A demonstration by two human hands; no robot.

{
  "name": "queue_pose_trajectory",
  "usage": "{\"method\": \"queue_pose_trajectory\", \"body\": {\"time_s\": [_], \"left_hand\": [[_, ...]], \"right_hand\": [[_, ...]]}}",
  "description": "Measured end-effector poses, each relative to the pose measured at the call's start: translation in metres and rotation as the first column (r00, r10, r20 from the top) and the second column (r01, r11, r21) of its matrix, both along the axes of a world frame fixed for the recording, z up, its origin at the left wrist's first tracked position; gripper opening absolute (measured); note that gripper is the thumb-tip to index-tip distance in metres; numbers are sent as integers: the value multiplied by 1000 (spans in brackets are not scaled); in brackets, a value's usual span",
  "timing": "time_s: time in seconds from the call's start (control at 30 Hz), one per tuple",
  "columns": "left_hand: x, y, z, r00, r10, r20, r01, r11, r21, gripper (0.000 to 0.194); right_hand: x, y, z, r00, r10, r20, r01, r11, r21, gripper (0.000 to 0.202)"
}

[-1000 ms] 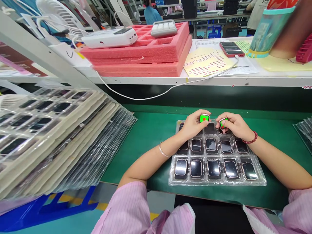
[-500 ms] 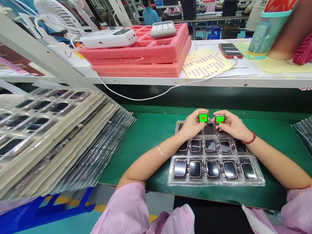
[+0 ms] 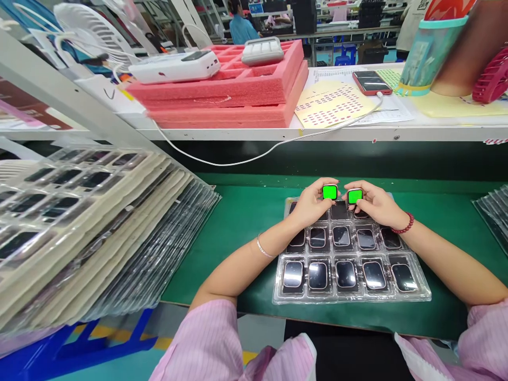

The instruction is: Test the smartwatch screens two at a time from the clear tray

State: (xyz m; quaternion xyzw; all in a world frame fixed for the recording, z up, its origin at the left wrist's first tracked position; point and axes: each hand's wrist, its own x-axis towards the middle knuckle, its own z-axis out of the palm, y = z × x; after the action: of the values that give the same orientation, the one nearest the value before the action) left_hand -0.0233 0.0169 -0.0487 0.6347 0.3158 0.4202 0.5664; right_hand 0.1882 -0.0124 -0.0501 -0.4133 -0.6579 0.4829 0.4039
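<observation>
My left hand (image 3: 315, 203) pinches a smartwatch (image 3: 329, 192) without a strap, its screen lit plain green. A second strapless smartwatch (image 3: 354, 197), also glowing green, is gripped in my right hand (image 3: 375, 203), with the thumb at its lower edge. Both are held side by side, a small gap apart, over the back row of a clear plastic tray (image 3: 349, 302). Rows of dark-screened watch bodies lie in the tray's compartments, among them one in the front row (image 3: 345, 274). My hands and wrists hide part of the back row.
Stacked trays of watch bodies (image 3: 119, 248) lean at the left; more clear trays (image 3: 492, 211) stand at the right edge. Above the green mat (image 3: 238, 211), a shelf carries red foam (image 3: 222, 106), a phone (image 3: 372, 83) and a cup (image 3: 432, 55). A white cable (image 3: 238, 163) droops below the shelf.
Both watch screens have gone from green with red blocks to plain green. The right-hand watch has shifted slightly left. The grip of both hands looks the same.
</observation>
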Motion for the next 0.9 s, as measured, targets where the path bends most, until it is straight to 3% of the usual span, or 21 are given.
{"method": "queue_pose_trajectory", "body": {"time_s": [0.3,0.5,0.7,0.9], "left_hand": [[-1,2,-1,1000,-30,-1,30,999,-21,38],[0,1,0,1000,7,6,-7,1000,10,45],[0,1,-1,1000,-8,29,9,999,-36,32],[1,0,2,1000,10,16,-10,1000,-17,45]], "right_hand": [[0,-1,4,1000,-7,1,7,1000,-12,46],[0,-1,3,1000,0,-13,0,1000,-3,42],[-1,-1,3,1000,-31,1,31,999,13,33],[-1,-1,2,1000,-27,-6,27,1000,8,40]]}}
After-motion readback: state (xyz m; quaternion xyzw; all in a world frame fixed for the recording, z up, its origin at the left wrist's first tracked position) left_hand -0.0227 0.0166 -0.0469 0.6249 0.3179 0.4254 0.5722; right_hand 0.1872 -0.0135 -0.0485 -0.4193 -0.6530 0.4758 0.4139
